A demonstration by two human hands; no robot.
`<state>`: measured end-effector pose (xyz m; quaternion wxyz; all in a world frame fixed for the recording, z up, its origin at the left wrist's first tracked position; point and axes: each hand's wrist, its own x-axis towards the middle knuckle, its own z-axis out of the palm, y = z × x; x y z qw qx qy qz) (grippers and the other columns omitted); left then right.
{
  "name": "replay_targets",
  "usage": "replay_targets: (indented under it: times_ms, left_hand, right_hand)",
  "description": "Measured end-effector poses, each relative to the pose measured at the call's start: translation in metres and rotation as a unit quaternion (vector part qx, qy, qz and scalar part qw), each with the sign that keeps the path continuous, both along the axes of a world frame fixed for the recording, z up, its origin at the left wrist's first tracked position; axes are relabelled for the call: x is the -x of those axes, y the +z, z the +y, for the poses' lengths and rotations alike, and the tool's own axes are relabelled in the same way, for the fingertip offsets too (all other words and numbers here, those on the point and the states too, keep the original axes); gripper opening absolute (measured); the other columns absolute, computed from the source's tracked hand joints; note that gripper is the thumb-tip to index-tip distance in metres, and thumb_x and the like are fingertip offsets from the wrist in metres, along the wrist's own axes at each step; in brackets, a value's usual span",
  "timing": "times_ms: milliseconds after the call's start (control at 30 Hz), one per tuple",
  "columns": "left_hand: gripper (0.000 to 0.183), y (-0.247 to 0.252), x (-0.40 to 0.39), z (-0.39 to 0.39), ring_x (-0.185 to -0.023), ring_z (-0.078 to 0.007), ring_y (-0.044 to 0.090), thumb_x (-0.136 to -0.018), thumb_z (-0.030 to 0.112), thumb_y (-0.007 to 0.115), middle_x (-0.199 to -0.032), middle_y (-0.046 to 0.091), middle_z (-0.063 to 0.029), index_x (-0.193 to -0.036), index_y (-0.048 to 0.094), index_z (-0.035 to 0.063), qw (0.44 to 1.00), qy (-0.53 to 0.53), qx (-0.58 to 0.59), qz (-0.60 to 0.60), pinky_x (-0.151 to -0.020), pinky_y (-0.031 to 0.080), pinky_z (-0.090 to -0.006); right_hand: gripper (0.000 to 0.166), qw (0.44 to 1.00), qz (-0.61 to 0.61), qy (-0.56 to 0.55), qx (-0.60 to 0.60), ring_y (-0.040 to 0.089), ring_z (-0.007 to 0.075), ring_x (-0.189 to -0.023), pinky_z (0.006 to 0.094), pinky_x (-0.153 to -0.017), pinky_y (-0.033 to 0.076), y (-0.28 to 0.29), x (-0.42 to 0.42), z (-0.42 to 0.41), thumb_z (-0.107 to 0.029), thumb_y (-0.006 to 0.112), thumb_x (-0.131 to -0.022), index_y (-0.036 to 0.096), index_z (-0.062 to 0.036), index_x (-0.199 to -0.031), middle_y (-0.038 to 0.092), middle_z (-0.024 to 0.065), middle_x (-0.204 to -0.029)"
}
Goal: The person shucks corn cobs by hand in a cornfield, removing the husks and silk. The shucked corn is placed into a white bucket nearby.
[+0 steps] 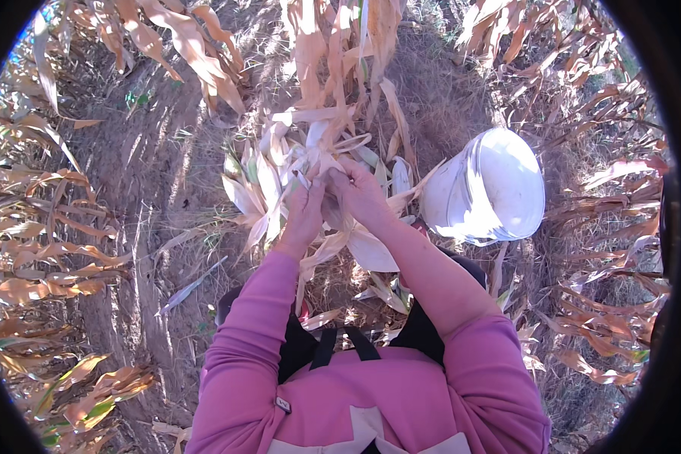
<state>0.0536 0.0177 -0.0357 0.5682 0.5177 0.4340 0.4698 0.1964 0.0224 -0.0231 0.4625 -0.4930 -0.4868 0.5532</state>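
Observation:
Both my hands meet in front of me over a heap of pale, dry corn husks [267, 179]. My left hand [305, 207] grips the husk of a corn ear [332, 210] from the left. From the right, my right hand [360, 190] pinches the same husk near its upper end. Loose husk leaves hang below the fingers, and a broad pale husk [373, 249] spreads out under my right wrist. How much of the ear is bare cannot be made out, because fingers and husk cover it.
To the right a white plastic bucket [448, 187] lies tilted, its mouth facing right. Dry corn stalks and leaves [340, 51] stand ahead, with more corn plants [57, 261] along the left and right. Bare soil [147, 147] and dry grass run between the rows.

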Motion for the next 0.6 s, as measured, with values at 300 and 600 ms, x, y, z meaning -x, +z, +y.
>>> replay_targets:
  times_ms: [300,600]
  left_hand:
    - [0.038,0.018,0.031,0.022,-0.107,-0.0251,0.059,-0.104,0.031,0.03,-0.115,0.061,-0.0167,-0.111,0.054,0.003,0.948,0.092,0.088,-0.293,-0.096,0.045,-0.0404]
    - [0.036,0.034,0.071,0.037,-0.074,-0.0271,0.055,-0.104,0.031,0.033,-0.071,0.053,-0.0098,-0.079,0.043,0.0079,0.9,0.22,0.093,-0.365,-0.08,0.048,-0.0445]
  right_hand:
    - [0.015,0.905,0.424,-0.014,0.038,0.047,0.0089,-0.065,0.0278,-0.065,0.041,0.007,-0.059,0.019,-0.017,0.042,-0.101,0.054,-0.0095,-0.103,0.052,-0.0024,-0.074]
    - [0.03,0.941,-0.3,0.159,0.0,0.065,0.0316,-0.08,0.0384,-0.074,0.049,0.029,-0.045,-0.007,-0.022,0.057,-0.087,0.061,0.0005,-0.107,0.066,0.0188,-0.086]
